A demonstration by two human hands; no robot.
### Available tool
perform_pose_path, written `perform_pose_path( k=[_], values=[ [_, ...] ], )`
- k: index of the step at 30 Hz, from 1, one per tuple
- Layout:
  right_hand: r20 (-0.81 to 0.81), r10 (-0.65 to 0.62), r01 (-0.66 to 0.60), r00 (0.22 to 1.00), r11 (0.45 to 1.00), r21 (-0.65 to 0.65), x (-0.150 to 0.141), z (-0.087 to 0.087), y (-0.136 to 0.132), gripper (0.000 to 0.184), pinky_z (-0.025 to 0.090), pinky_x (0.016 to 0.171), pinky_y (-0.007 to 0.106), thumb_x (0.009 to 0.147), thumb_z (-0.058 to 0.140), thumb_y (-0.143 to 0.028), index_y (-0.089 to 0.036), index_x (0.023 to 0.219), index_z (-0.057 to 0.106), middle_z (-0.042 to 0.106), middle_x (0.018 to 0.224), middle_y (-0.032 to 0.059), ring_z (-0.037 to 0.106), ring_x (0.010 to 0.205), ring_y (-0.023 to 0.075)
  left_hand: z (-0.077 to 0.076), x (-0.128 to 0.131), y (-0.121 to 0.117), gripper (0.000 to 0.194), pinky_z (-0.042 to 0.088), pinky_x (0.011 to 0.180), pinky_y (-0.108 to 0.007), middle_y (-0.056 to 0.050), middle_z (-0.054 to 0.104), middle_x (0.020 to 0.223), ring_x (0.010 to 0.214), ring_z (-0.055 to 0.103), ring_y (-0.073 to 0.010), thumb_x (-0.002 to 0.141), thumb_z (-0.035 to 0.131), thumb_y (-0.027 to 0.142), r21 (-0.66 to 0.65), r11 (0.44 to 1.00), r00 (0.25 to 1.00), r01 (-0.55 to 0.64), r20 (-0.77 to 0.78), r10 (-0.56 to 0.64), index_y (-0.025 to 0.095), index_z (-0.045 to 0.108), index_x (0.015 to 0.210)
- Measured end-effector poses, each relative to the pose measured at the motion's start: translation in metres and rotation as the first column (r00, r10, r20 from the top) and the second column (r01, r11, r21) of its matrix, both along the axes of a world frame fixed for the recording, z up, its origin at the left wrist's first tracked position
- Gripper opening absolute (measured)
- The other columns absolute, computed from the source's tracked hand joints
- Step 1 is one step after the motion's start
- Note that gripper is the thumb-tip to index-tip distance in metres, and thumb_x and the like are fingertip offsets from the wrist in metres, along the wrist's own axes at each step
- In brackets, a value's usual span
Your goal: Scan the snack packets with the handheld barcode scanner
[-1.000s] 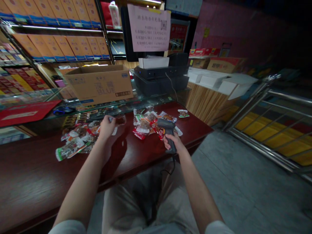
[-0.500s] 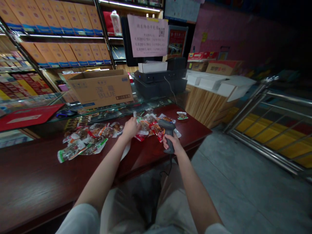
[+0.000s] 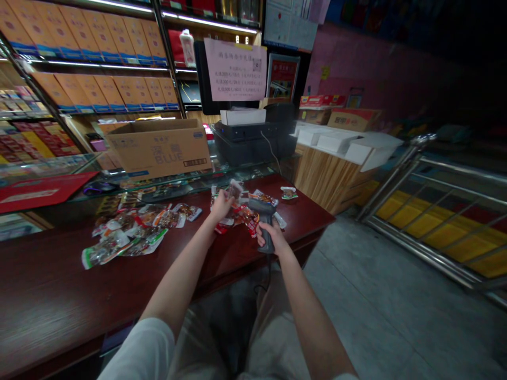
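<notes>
Place: a small retail shop
Shelves: rows of boxed goods (image 3: 95, 63) under strip lights
Notice: pink sheet (image 3: 235, 69) of figures with a QR code
Display: glass case (image 3: 174, 182) holding packaged goods
Counter: dark wood (image 3: 47, 274), strewn with snack packets (image 3: 127, 229)
Checkout: barcode scanner (image 3: 264, 221), corded

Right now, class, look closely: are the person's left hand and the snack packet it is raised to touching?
Touching: the head view shows the left hand closed on the clear snack packet, with the packet's lower edge held in the fingers.
</notes>
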State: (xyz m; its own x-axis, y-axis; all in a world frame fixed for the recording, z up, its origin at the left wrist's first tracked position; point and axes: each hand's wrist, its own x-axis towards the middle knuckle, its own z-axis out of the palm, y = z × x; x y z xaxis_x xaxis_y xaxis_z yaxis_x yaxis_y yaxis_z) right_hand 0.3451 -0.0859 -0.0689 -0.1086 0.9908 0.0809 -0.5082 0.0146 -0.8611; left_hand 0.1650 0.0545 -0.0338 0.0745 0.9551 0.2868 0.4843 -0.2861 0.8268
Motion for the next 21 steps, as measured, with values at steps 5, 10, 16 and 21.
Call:
perform_pose_path(
  k=[5, 10, 16, 21],
  values=[
    [0.013, 0.033, -0.033, 0.999, 0.999, -0.008, 0.000, 0.001, -0.001, 0.037, 0.036, 0.033, 0.020, 0.072, 0.074, -0.039, -0.019, 0.098, 0.056, 0.054, 0.054, -0.0097, 0.041, 0.032, 0.0065, -0.004, -0.014, -0.002, 0.024, 0.053, 0.075, -0.032, 0.000, 0.058, 0.089, 0.080, 0.062, -0.0156, 0.085, 0.061, 0.025, 0.005, 0.995, 0.985, 0.103, 0.136, -0.103, 0.023, 0.038, 0.090],
    [0.020, 0.060, -0.060, 0.998, 0.998, -0.017, 0.001, 0.002, -0.002, 0.034, 0.036, 0.032, 0.019, 0.072, 0.075, -0.039, -0.019, 0.092, 0.056, 0.054, 0.054, -0.0096, 0.040, 0.032, 0.0056, -0.013, -0.026, -0.013, 0.039, 0.054, 0.083, -0.033, -0.003, 0.061, 0.103, 0.095, 0.065, -0.0170, 0.076, 0.068, 0.027, 0.005, 0.970, 0.930, 0.245, 0.283, -0.236, 0.024, 0.034, 0.096],
    [0.023, 0.092, -0.092, 0.995, 0.996, -0.015, 0.002, 0.002, -0.001, 0.034, 0.036, 0.032, 0.019, 0.072, 0.076, -0.040, -0.021, 0.087, 0.053, 0.054, 0.053, -0.0092, 0.040, 0.032, 0.0061, -0.020, -0.034, -0.020, 0.048, 0.056, 0.085, -0.036, -0.006, 0.062, 0.113, 0.100, 0.067, -0.0196, 0.069, 0.072, 0.028, -0.015, 0.950, 0.905, 0.311, 0.310, -0.291, 0.023, 0.035, 0.100],
    [0.018, 0.117, -0.117, 0.993, 0.993, -0.018, 0.003, 0.003, 0.000, 0.036, 0.036, 0.032, 0.020, 0.071, 0.078, -0.040, -0.022, 0.082, 0.049, 0.054, 0.053, -0.0084, 0.041, 0.031, 0.0062, -0.020, -0.034, -0.022, 0.051, 0.058, 0.084, -0.040, -0.008, 0.065, 0.111, 0.098, 0.069, -0.0219, 0.070, 0.074, 0.025, -0.046, 0.961, 0.924, 0.274, 0.288, -0.250, 0.021, 0.039, 0.106]
  ],
)
